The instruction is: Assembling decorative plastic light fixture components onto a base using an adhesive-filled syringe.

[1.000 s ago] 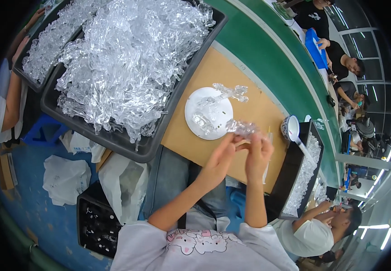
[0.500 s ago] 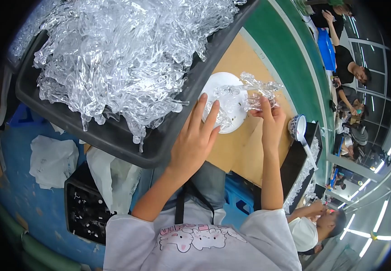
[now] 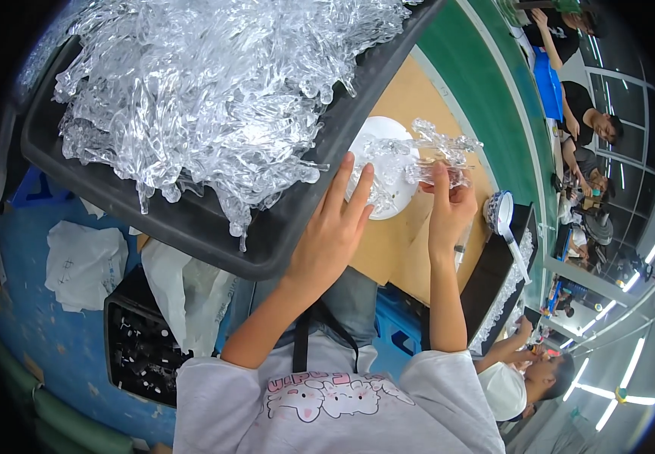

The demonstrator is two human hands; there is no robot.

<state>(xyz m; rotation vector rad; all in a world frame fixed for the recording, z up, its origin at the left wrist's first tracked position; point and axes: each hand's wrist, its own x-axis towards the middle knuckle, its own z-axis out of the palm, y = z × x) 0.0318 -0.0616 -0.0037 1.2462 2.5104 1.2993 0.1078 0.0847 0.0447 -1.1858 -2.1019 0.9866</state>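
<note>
My right hand (image 3: 452, 208) is closed, its thumb and fingers pinching a branched clear plastic piece (image 3: 448, 144) over the right side of a round white plate (image 3: 397, 130). My left hand (image 3: 333, 234) reaches to the plate's left edge with its fingers stretched out and apart. Beside its fingertips, more clear plastic pieces (image 3: 376, 198) lie on the plate; I cannot tell whether the fingers touch them. Up and left of my hands, a large black tub (image 3: 267, 253) holds a tall heap of similar clear plastic pieces (image 3: 199, 113).
The plate sits on a tan board (image 3: 399, 261). To the right stand a patterned bowl (image 3: 496, 204) with a white spoon (image 3: 520, 261) and a black tray (image 3: 486, 291) of clear pieces. At lower left are a black crate (image 3: 142, 344) and white bags (image 3: 85, 265). Co-workers sit at far right.
My right hand has turned slightly and still holds the clear piece. My left hand has moved a little up and right, fingers still spread. The whole view has shifted slightly.
</note>
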